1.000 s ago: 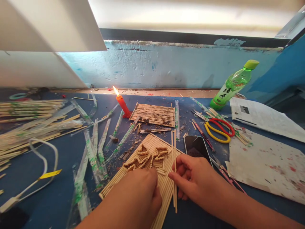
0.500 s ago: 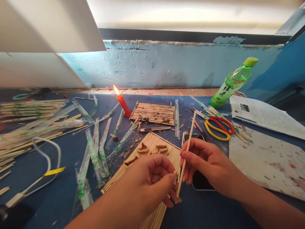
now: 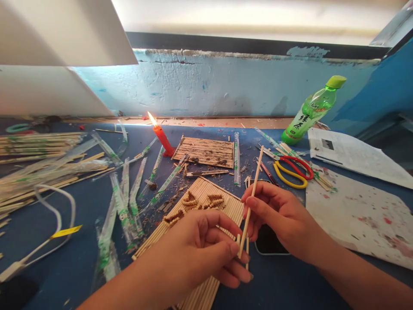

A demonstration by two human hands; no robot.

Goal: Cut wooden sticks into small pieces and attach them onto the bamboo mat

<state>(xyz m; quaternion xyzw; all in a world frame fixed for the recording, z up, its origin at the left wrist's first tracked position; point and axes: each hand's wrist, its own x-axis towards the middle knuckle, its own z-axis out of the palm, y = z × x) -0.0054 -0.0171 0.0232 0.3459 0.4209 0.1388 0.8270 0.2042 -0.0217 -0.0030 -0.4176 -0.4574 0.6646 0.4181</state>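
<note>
My right hand (image 3: 274, 211) pinches a long, thin wooden chopstick (image 3: 254, 187) that slants upward, its lower end meeting the fingertips of my left hand (image 3: 213, 252). Between my left thumb and fingers a short piece of stick (image 3: 238, 239) pokes up beside that lower end. A second thin stick (image 3: 247, 249) runs down behind the fingers; which hand has it, I cannot tell. Under my left hand lies a panel of sticks laid side by side (image 3: 230, 193), partly hidden. On it sit small browned zigzag pieces (image 3: 215, 202) built from short stick bits.
A lit red candle (image 3: 163, 137) leans beside a smaller scorched stick panel (image 3: 206, 150). A utility knife (image 3: 208, 173), scissors (image 3: 290, 172), phone (image 3: 271, 241) and green bottle (image 3: 309, 112) lie or stand around. Plastic wrappers (image 3: 121, 202) and a white cable (image 3: 72, 206) are at left, papers (image 3: 355, 211) at right.
The long chopstick's lower end has moved up and in against my left fingertips, beside the short piece. My left fingers have shifted slightly, and the whole view has moved a little.
</note>
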